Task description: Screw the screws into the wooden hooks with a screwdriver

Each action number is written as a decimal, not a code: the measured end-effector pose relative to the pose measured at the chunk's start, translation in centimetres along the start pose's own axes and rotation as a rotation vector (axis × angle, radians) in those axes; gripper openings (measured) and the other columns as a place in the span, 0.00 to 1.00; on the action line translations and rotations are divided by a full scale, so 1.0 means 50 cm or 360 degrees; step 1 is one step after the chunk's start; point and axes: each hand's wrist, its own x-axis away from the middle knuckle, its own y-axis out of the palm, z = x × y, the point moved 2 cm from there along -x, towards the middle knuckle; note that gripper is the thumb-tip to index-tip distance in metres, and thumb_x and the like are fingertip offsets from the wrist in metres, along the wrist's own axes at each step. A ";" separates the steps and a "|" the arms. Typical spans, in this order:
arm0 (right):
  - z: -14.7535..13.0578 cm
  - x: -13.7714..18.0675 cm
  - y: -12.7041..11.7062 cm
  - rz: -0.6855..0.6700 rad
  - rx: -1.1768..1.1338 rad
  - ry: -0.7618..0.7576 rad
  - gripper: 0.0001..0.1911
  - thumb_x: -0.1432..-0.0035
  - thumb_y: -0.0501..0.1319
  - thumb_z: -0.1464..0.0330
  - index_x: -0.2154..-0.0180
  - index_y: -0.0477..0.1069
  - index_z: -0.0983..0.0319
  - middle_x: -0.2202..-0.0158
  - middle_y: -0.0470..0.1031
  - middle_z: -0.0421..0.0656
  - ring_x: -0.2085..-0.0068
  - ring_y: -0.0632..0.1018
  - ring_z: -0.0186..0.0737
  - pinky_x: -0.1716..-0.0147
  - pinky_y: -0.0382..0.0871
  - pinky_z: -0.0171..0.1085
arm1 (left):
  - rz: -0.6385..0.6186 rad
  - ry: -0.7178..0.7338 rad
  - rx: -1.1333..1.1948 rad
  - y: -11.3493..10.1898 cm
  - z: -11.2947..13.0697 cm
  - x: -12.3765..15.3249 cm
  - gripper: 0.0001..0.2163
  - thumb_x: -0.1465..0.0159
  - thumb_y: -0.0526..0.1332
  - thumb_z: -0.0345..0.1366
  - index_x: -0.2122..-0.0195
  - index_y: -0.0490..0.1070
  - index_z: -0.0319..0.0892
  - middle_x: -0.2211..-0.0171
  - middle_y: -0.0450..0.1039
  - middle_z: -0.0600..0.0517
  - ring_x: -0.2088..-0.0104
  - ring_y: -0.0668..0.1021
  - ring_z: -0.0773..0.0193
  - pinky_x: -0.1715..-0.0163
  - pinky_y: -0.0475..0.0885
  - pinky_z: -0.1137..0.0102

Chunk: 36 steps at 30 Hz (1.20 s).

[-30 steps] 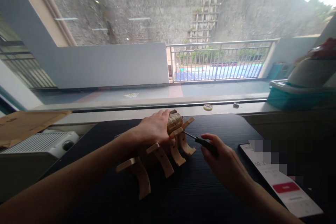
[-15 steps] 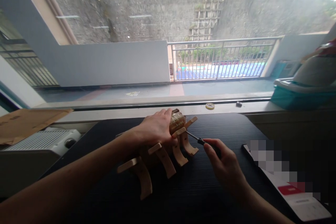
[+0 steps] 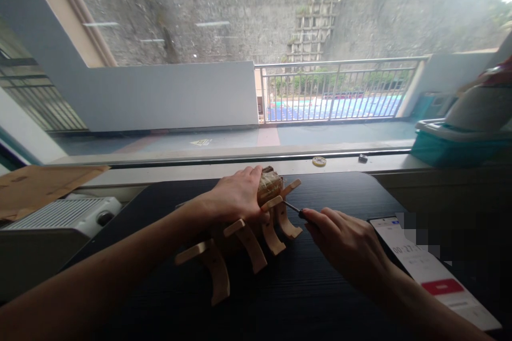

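Note:
A wooden model (image 3: 248,234) with several curved legs stands on the black table (image 3: 304,293). My left hand (image 3: 236,197) lies over its top, fingers closed around the body, holding it down. My right hand (image 3: 348,248) grips a small black-handled screwdriver (image 3: 298,211), whose thin metal tip points left into the model beside one leg. The model's far end is wrapped in something brownish and shiny.
A phone (image 3: 432,269) with a lit screen lies at the table's right. A white heater (image 3: 60,218) and cardboard (image 3: 36,186) sit at the left. On the window sill are a small round object (image 3: 319,161), a dark bit (image 3: 362,158) and a teal container (image 3: 456,144).
My right hand has turned on the screwdriver and shifted a little left toward the model. My left hand and the model have stayed in place.

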 end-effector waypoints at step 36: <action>0.016 -0.001 -0.015 -0.0302 -0.0277 0.0513 0.14 0.38 0.56 0.69 0.51 0.69 0.61 0.66 0.77 0.42 0.72 0.76 0.36 0.76 0.66 0.33 | -0.0002 0.0026 0.0023 0.001 -0.002 0.001 0.46 0.55 0.64 0.54 0.38 0.51 0.37 0.44 0.63 0.40 0.46 0.68 0.46 0.49 0.67 0.59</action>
